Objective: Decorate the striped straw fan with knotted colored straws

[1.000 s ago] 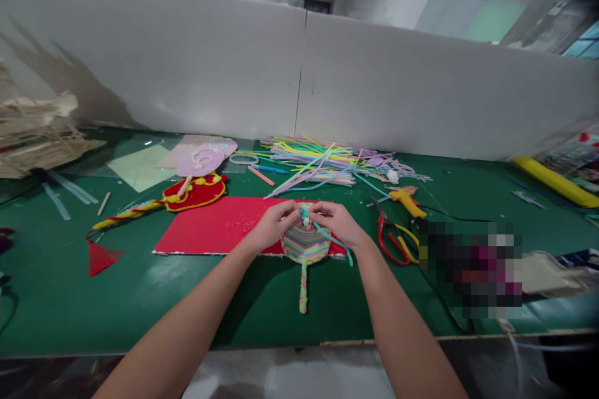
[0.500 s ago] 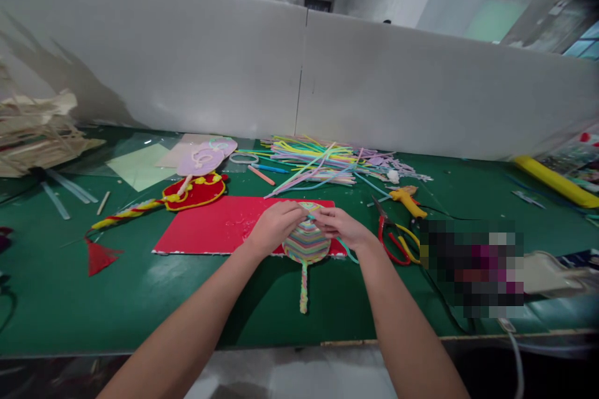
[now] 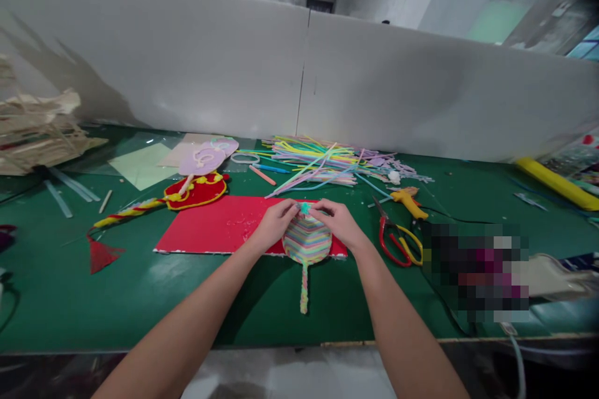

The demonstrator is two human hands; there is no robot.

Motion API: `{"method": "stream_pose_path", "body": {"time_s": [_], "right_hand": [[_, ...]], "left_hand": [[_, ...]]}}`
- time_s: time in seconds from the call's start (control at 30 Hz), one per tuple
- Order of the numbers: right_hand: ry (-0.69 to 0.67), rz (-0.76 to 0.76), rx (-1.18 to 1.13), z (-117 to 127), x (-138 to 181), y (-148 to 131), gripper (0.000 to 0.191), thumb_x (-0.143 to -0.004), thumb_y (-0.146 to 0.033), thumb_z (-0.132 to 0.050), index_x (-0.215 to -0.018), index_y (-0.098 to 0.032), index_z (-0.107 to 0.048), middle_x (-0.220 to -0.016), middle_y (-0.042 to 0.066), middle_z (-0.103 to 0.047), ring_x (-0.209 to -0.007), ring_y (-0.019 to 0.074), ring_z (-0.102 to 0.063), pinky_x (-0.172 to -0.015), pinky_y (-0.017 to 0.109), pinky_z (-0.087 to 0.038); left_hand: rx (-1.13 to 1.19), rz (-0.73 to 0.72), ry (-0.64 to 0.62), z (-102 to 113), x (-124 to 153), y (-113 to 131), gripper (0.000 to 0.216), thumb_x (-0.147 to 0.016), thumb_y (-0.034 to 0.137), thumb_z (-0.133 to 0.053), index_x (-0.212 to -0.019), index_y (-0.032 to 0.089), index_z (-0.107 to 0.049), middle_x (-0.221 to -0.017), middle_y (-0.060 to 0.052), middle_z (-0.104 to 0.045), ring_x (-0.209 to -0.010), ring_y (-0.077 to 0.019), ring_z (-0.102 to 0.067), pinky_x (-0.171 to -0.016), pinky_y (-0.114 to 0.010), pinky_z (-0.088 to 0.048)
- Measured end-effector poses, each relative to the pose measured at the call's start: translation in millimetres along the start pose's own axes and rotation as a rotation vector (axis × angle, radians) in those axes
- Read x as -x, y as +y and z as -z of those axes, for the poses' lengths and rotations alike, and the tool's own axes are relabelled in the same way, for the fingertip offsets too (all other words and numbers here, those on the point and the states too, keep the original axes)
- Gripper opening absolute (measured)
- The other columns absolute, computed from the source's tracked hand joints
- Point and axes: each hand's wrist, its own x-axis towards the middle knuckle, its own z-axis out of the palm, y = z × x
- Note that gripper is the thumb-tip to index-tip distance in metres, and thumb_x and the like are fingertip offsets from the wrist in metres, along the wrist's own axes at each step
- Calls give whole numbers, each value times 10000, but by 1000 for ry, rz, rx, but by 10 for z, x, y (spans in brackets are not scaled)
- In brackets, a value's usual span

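A round fan (image 3: 306, 243) with wavy pastel stripes of pipe cleaner lies in front of me, its twisted handle (image 3: 304, 293) pointing toward me. At its top edge sits a small bunched teal pipe cleaner (image 3: 305, 207). My left hand (image 3: 276, 224) is closed in a pinch at the left side of the teal piece. From the other side, my right hand (image 3: 340, 222) pinches it, thumb and fingers close together over the fan's upper right. The fingertips partly hide the top of the fan. Beneath lies a red board (image 3: 206, 227) with dried glue marks.
Loose pastel pipe cleaners (image 3: 313, 159) are piled behind the board. A red fan with a braided yellow handle (image 3: 196, 192) lies left. To the right are red-and-yellow scissors (image 3: 395, 249), a yellow glue gun (image 3: 410, 204) with its cord, and a blurred patch. A grey partition (image 3: 187, 62) stands behind.
The teal pipe cleaner's loose tail beside my right hand no longer shows; a small teal bunch appears at the fan's top. My hands have moved slightly apart.
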Motion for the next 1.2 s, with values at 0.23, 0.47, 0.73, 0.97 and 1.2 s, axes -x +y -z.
{"method": "stream_pose_path", "body": {"time_s": [0.23, 0.47, 0.73, 0.97, 1.2], "right_hand": [[-22, -56, -8, -21, -9, -3, 315, -785, -436, -476, -815, -172, -645, -773, 27, -605, -757, 166, -523, -680, 282, -398], [65, 110, 136, -26, 19, -73, 264, -705, -390, -599, -898, -210, -612, -821, 20, -581, -705, 146, -511, -634, 257, -399], [74, 184, 195, -88, 46, -57, 178, -727, -324, -578, -871, -224, -613, -841, 17, -613, -731, 152, -539, -616, 254, -392], [94, 193, 192, -94, 46, -45, 165, -740, -312, -577, -863, -214, -622, -835, 15, -636, -749, 150, -566, -634, 245, -409], [69, 136, 115, -125, 40, -35, 177, -775, -352, -526, -851, -199, -570, -796, 11, -586, -706, 130, -533, -628, 236, -414]], "left_hand": [[34, -15, -12, -12, -1, -34, 237, -803, 368, -439, -724, 159, -517, -672, 1, -556, -656, -122, -530, -620, -227, -431], [71, 22, -12, 16, -3, -34, 240, -789, 376, -464, -724, 155, -530, -660, 3, -548, -649, -126, -532, -619, -233, -425], [102, 30, -37, 4, -7, -7, 195, -787, 323, -474, -720, 146, -521, -673, -1, -546, -666, -125, -525, -636, -233, -412], [91, -20, -49, -15, 5, -11, 168, -815, 290, -429, -734, 154, -486, -679, 19, -507, -661, -105, -489, -617, -206, -389], [-21, -78, -43, -22, 18, 21, 170, -833, 261, -392, -727, 159, -478, -697, 12, -504, -681, -113, -479, -626, -208, -372]]}}
